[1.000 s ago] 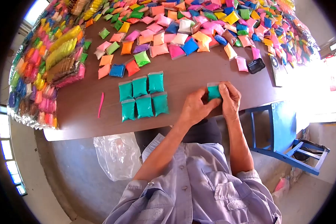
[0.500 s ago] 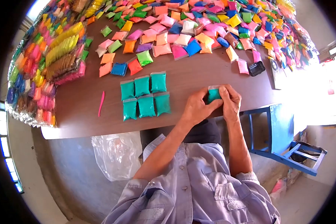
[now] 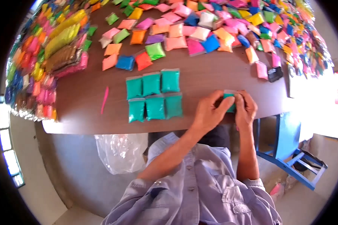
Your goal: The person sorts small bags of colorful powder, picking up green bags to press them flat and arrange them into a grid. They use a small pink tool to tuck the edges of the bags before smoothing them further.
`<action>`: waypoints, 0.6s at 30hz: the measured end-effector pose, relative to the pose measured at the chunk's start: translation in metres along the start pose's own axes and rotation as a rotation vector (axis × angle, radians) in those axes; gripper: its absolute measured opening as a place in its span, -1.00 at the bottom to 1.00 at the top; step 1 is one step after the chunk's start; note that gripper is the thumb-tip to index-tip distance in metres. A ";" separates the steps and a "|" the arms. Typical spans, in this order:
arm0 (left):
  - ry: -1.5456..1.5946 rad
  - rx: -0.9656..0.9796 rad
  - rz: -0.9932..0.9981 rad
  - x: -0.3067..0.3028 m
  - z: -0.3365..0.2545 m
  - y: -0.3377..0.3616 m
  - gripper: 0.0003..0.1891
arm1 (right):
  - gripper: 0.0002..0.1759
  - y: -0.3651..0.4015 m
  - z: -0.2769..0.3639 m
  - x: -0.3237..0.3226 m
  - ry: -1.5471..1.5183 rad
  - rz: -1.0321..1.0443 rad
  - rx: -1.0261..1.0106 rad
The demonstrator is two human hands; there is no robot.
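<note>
A small clear packet of teal-green material is held between my hands over the front part of the table, its clear top edge pointing away from me. My left hand is closed on its left side, thumb across the front. My right hand grips the right side with bent fingers, hiding much of the packet. To the left, matching teal packets lie flat in two rows of three, close together. A thin pink plastic stick rests further left.
Loose colourful packets cover the table's far side. Stacked packets stand at the left. A small black object lies at the right. A blue chair is beside the table, and a clear plastic bag hangs below its front edge.
The view has shifted, moving the table items in the picture. My thumbs have come closer together over the packet, covering more of it. The laid-out teal packets keep their arrangement.
</note>
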State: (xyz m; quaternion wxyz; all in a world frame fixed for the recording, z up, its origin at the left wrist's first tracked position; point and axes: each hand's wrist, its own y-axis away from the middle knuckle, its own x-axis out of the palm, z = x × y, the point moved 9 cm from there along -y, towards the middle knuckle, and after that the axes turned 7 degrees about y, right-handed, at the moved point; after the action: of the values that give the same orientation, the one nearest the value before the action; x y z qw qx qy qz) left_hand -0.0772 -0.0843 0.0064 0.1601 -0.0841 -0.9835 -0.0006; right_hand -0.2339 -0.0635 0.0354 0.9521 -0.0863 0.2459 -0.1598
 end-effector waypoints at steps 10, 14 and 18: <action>-0.296 0.271 -0.143 -0.007 -0.045 0.014 -0.75 | -0.76 -0.002 -0.016 0.004 -0.015 0.055 0.027; -0.487 0.370 -0.123 -0.034 -0.116 0.052 -0.65 | -0.78 -0.007 -0.006 0.007 0.101 0.138 0.087; -0.861 0.436 -0.326 -0.126 -0.175 0.082 -0.72 | -0.81 -0.014 0.008 0.022 0.266 0.269 0.004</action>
State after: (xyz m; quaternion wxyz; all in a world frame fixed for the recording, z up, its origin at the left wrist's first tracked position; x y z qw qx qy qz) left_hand 0.1096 -0.0296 0.1308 -0.2480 0.1132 -0.9379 0.2144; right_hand -0.2158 -0.0831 0.0358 0.9242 -0.0289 0.3784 -0.0417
